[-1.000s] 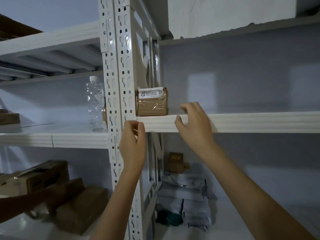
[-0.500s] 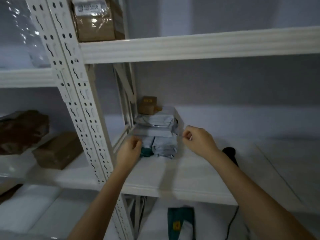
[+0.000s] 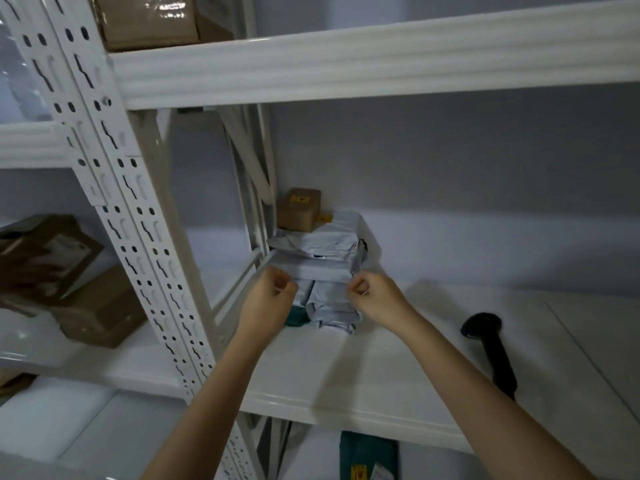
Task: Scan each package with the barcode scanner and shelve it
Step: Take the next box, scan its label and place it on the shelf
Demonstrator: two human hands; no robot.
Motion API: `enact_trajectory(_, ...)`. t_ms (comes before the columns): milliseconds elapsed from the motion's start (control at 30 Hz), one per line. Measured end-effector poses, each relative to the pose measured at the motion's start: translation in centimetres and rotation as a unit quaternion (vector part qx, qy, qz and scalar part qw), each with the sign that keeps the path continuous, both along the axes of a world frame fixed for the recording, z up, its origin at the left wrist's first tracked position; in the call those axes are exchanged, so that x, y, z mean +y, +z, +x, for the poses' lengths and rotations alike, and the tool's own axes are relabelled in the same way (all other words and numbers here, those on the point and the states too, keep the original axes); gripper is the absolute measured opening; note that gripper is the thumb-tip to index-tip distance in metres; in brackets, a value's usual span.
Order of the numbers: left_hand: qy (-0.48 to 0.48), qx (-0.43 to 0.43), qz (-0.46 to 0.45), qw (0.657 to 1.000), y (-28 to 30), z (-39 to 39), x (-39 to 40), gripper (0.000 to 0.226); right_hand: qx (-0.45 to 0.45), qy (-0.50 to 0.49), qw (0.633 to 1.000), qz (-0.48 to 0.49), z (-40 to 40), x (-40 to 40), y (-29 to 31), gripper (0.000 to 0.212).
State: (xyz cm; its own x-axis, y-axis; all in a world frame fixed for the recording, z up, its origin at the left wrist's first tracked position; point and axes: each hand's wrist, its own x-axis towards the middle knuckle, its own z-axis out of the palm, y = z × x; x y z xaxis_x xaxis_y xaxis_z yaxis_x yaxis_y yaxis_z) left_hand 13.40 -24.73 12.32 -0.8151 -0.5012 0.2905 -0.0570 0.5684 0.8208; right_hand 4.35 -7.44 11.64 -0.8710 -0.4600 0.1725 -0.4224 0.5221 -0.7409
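Both hands at the stack of grey mailer packages (image 3: 317, 265) on the middle shelf (image 3: 346, 368).

Left hand (image 3: 268, 299) and right hand (image 3: 375, 297), each grip clenched, pinch a package's front corners; a small box (image 3: 299, 209) tops the stack, barcode scanner (image 3: 490, 348) lies apart rightward.

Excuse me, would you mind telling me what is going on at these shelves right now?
A person is reaching both hands to a stack of grey mailer bags on the middle shelf. The left hand and right hand are closed at its front corners. The black barcode scanner lies unused on the shelf to the right.
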Motion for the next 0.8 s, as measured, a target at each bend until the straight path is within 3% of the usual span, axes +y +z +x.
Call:
enact_trajectory(100, 0.013, -0.035, -0.040, 0.999, 0.4, -4.3, -1.9, 0.014, -0.018, -0.004, 0.999, -0.034, -3.1, -3.0, 0.7, 0.011)
enact_trajectory(167, 0.020, -0.051, -0.033, 0.998, 0.7, -7.1, -3.5, 0.028, -0.039, -0.001, 0.998, -0.046, -5.2, -5.2, 1.5, 0.020)
enact_trajectory(267, 0.029, -0.052, -0.013, 0.998, 1.3, -11.2, -5.9, 0.031, -0.058, -0.015, 0.996, -0.066, -8.4, -8.7, 2.8, 0.035)
enact_trajectory(433, 0.039, -0.044, 0.015, 0.998, 3.0, -16.3, -8.2, 0.039, -0.133, -0.025, 0.970, -0.200, -12.1, -12.3, 4.2, 0.017)
enact_trajectory(600, 0.062, -0.076, 0.052, 0.994, 4.2, -19.9, -9.4, 0.055, -0.115, -0.038, 0.978, -0.171, -15.0, -13.5, 4.1, 0.024)
enact_trajectory(700, 0.063, -0.075, 0.072, 0.993, 4.3, -21.1, -9.7, 0.055, -0.146, -0.049, 0.976, -0.154, -16.3, -14.8, 4.3, 0.019)
enact_trajectory(800, 0.039, -0.069, 0.096, 0.992, 3.9, -21.6, -9.6, 0.054, -0.189, -0.046, 0.966, -0.167, -17.2, -15.8, 4.5, 0.028)
